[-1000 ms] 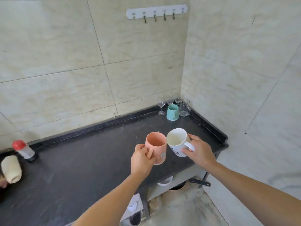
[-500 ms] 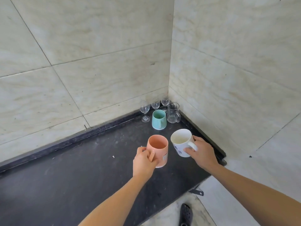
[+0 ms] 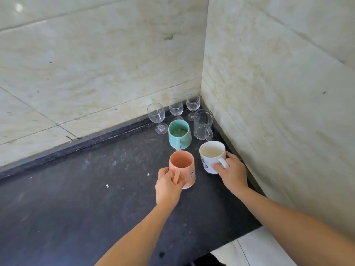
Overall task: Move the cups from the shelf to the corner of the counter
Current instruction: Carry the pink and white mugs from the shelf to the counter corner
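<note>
My left hand (image 3: 168,187) grips the handle of a pink cup (image 3: 182,167), held upright low over the dark counter (image 3: 76,198). My right hand (image 3: 232,169) holds a white cup (image 3: 210,156) by its handle, just right of the pink one and close to the right wall. Whether either cup touches the counter I cannot tell. Behind them in the corner stand a teal cup (image 3: 179,134), a clear glass mug (image 3: 203,124) and three wine glasses (image 3: 156,116).
Tiled walls (image 3: 269,93) close the corner at the back and on the right. The counter's front edge (image 3: 240,237) runs diagonally at the lower right, with pale floor beyond it. Small white crumbs (image 3: 107,186) lie on the counter to the left.
Both hands have carried the pink and white cups forward toward the corner, closer to the teal cup and the glasses. The camera has moved in and tilted down.
</note>
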### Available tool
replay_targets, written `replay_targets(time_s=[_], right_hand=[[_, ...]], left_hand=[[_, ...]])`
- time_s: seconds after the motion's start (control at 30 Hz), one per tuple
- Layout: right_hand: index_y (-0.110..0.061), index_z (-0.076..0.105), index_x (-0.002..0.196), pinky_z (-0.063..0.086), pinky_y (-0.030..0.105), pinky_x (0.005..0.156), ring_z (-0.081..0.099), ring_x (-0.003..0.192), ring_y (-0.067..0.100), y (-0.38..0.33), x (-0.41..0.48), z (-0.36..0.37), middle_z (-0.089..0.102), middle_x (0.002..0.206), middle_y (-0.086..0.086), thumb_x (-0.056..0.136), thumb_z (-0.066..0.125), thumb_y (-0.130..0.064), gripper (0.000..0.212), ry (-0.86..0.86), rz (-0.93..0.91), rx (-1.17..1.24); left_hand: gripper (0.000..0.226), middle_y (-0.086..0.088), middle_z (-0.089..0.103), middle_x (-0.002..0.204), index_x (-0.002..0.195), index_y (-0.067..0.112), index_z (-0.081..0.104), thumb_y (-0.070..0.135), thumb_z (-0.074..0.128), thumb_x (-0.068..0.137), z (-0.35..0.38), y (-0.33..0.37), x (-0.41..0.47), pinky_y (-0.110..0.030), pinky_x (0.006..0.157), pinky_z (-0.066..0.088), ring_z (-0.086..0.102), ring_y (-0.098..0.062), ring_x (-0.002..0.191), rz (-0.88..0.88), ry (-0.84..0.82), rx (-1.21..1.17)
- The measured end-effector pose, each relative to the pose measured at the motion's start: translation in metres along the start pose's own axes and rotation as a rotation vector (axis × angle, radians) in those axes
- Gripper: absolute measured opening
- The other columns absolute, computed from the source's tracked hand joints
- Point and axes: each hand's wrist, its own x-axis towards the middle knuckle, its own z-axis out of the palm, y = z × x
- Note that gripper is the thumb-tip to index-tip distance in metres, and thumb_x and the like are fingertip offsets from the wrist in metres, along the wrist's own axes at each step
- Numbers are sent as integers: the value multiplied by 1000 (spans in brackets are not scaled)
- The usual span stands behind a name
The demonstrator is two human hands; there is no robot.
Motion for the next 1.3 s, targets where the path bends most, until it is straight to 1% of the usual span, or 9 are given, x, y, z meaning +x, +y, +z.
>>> replay_targets(time_s=[0.17,0.27,0.4,0.53,0.73,0.83,0.97,1.13,1.3], right_hand=[[-8,70,86,49,39,84,59,104,22,14,10,3,52,136,1,79,69,-29,21,-7,-17,-16],[-7,69,91,49,36,81,60,101,22,19,11,2,53,135,2,80,70,-29,24,-15,-57,-37],[-13,66,109,54,35,76,61,90,19,24,12,2,63,120,1,79,71,-35,38,-49,-51,-60],[-20,68,92,55,39,69,62,78,17,34,5,2,67,102,-3,80,68,-39,23,-53,-3,-93],[-18,61,90,53,41,67,59,76,21,26,-3,-8,62,101,3,85,60,-38,21,-109,44,-249],[-16,54,107,50,39,67,57,89,25,5,-3,-25,57,111,5,82,61,-37,33,-52,5,-382],[-17,47,123,45,38,77,50,110,27,-45,-6,-41,49,128,4,83,57,-33,44,29,-166,-481],[-17,51,118,47,39,84,50,114,25,-135,-17,-29,49,131,3,87,56,-36,38,53,-543,-506],[-15,56,116,48,41,86,48,119,25,-225,-40,12,48,137,4,88,52,-36,36,-19,-894,-487]], left_hand=[[37,6,49,128,108,5,63,28,71,80,22,-1,7,-14,74,46,55,-9,88,-27,-1,-17],[34,6,49,130,106,6,65,26,72,79,31,0,10,-9,71,43,54,-8,87,-33,-2,-19],[33,5,47,135,101,6,68,30,71,80,41,-5,13,-22,81,49,56,-9,90,-16,-31,53],[38,4,44,140,105,4,64,35,66,84,44,-6,14,-30,86,54,62,-17,96,-48,-94,123],[34,0,47,131,105,14,61,41,60,86,18,1,9,-20,71,50,57,-13,86,81,-229,276],[28,3,49,121,96,17,60,42,63,83,-11,9,8,-20,64,46,54,-11,81,169,-189,331],[27,3,50,120,96,18,58,41,62,84,-63,18,5,-28,71,49,52,-12,83,287,-82,364],[28,2,47,126,99,16,58,41,57,87,-144,20,-8,-34,76,49,57,-20,95,382,89,428],[27,-1,49,123,99,12,59,36,56,89,-231,-5,-40,-35,83,43,52,-23,103,356,306,483]])
